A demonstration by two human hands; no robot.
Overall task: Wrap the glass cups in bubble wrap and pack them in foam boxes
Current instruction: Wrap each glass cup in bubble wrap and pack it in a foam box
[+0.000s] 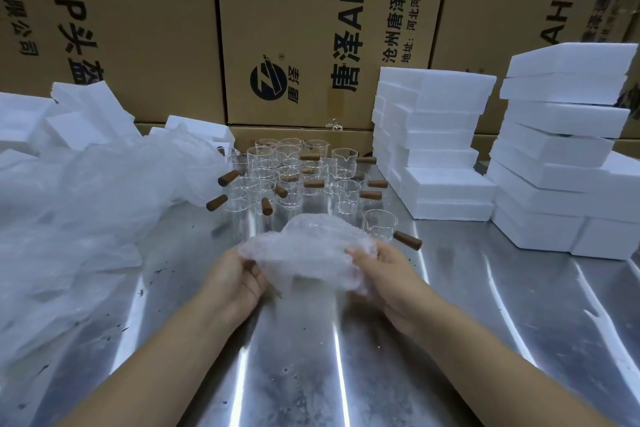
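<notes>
A bundle of bubble wrap (308, 253) is held above the steel table (485, 305) at the centre. My left hand (235, 281) grips its left end and my right hand (388, 274) grips its right end. Whether a cup is inside the bundle cannot be told. Behind it stand several clear glass cups (291, 177) with brown wooden handles. One more glass cup (379, 224) stands alone just right of the bundle, its handle pointing right. White foam boxes (433, 146) are stacked at the right, with a second foam stack (561, 156) further right.
A big heap of thin plastic sheeting (79, 218) covers the table's left side, with more loose foam pieces (76, 114) behind it. Large cardboard cartons (304, 31) wall off the back. Dark specks dot the table surface.
</notes>
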